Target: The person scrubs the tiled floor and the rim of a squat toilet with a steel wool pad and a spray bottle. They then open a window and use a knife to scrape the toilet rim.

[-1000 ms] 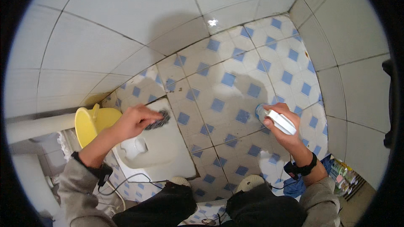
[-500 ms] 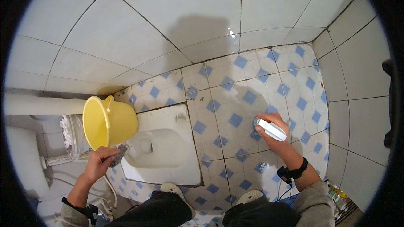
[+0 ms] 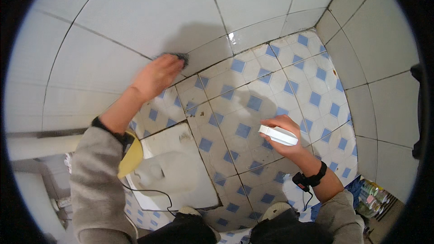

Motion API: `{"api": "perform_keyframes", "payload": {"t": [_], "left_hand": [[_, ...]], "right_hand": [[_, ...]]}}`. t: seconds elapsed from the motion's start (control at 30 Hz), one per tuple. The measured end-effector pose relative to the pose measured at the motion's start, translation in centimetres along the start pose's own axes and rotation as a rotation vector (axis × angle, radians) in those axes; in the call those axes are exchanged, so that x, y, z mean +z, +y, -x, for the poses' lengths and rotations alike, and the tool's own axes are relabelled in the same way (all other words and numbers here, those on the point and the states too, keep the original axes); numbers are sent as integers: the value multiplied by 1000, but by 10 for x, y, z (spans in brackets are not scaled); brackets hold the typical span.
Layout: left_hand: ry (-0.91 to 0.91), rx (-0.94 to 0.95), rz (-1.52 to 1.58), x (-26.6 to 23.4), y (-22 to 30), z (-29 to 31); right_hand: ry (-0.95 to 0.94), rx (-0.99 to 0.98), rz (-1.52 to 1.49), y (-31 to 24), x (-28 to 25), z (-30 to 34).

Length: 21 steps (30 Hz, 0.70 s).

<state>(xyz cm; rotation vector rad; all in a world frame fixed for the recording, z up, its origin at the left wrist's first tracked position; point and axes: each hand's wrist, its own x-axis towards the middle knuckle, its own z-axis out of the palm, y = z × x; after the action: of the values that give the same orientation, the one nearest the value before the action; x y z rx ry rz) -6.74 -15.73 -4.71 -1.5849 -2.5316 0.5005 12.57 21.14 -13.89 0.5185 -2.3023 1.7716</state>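
Observation:
My left hand [image 3: 158, 74] reaches up to the tiled wall [image 3: 122, 13], its fingers closed over a dark grey scouring pad [image 3: 183, 58] that lies against the tiles just above the floor joint. Only the pad's edge shows past my fingers. My right hand [image 3: 285, 131] is wrapped around a white spray bottle [image 3: 279, 136], held above the patterned floor. I see its white head from above, nozzle end pointing left; the body beneath is hidden.
A white squat toilet [image 3: 185, 144] is set in the floor at left. Behind my left forearm a yellow bucket [image 3: 131, 158] is partly hidden. Blue-and-white tiles [image 3: 253, 104] cover the floor. Colourful packages [image 3: 375, 199] lie at lower right.
My left hand has moved up and right from beside the bucket to the wall, carrying the scouring pad. My right hand keeps the spray bottle. The view has shifted slightly.

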Motion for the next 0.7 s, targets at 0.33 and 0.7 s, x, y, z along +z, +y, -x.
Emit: {"api": "perform_keyframes", "payload": {"t": [0.33,0.7], "left_hand": [[104,16,85,64,30,-112],[-527,114,-79,76,53,-99]], "right_hand": [[31,26,15,7,6,-3],[33,-58,-30,9,-1,7]]}}
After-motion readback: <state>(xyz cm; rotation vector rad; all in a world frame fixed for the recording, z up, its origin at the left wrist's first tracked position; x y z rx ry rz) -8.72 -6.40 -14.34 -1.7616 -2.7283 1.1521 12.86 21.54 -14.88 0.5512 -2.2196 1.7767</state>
